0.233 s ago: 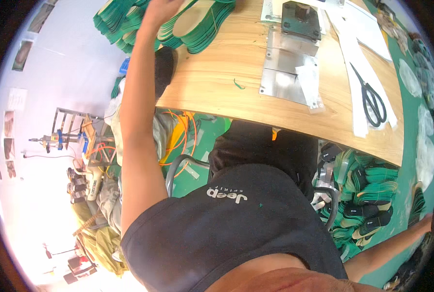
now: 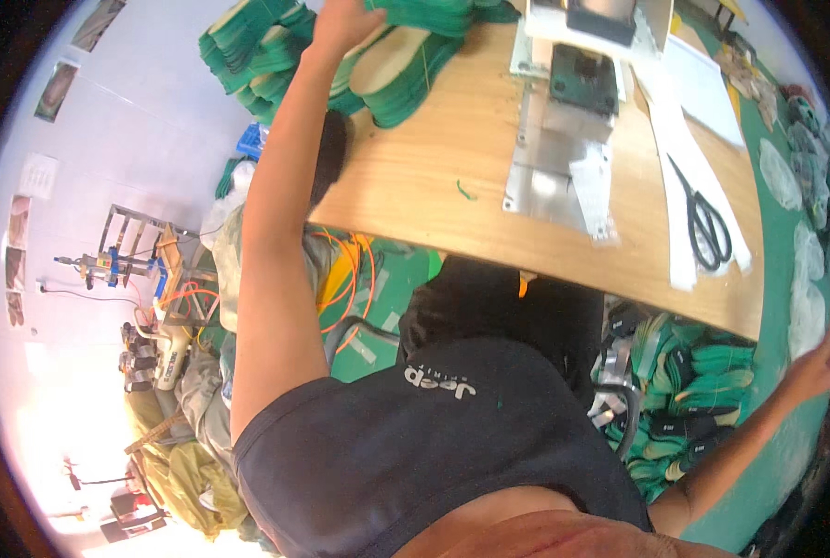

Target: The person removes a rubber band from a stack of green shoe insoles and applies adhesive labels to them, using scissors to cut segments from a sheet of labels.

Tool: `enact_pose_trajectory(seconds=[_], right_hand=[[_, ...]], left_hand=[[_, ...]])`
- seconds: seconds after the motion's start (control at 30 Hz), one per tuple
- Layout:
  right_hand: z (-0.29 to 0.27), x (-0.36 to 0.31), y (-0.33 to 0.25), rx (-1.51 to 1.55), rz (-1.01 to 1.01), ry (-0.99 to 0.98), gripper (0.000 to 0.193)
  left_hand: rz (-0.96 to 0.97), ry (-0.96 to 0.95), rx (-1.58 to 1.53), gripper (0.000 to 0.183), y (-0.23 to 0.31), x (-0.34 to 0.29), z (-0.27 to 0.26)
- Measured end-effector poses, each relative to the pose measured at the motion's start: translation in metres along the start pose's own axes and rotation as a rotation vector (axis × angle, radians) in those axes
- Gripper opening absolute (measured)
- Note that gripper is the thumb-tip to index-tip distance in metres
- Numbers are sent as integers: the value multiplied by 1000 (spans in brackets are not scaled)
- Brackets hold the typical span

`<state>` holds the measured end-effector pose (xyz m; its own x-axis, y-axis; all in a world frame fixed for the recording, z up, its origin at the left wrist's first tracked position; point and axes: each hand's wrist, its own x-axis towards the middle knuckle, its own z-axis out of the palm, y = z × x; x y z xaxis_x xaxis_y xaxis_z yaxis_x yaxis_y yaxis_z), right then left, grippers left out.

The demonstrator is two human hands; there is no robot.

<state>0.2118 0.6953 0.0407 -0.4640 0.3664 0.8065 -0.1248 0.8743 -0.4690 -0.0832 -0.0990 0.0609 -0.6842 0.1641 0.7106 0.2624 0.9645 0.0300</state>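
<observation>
At the far left of the table, my left hand [image 2: 342, 26] reaches over stacks of green-edged insoles [image 2: 399, 70]. One digit stretches out to the right, apart from the rest of the hand, and nothing shows in its hold; the upper picture edge cuts off the other fingers. Low at the far right, beside the table, is my right hand [image 2: 820, 363]. Its fingers look apart with nothing visible in them, though the dark rim covers part of them. More bundled insoles [image 2: 257, 42] lie left of my left hand.
On the wooden table [image 2: 415, 177] are a metal plate fixture [image 2: 555, 158], black-handled scissors [image 2: 708, 228] on white strips [image 2: 680, 121], and a green scrap [image 2: 466, 191]. Bundles of insoles [image 2: 685, 372] lie below the table's right side. Orange hose [image 2: 370, 279] runs along the green floor at left.
My right hand has moved up and away along the right edge. My left hand has shifted slightly right over the insole stacks. The whole view has shifted a little.
</observation>
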Motion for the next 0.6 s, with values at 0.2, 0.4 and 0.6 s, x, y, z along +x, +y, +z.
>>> enact_pose_trajectory(seconds=[0.2, 0.4, 0.6], right_hand=[[104, -98, -203, 656, -179, -518, 40], [174, -107, -395, 854, -638, -794, 42], [335, -50, -569, 662, -781, -326, 28]], left_hand=[[98, 13, -116, 57, -17, 75, 17], [-162, 265, -256, 41, -33, 64, 66], [-783, 237, -851, 43, 22, -17, 69]])
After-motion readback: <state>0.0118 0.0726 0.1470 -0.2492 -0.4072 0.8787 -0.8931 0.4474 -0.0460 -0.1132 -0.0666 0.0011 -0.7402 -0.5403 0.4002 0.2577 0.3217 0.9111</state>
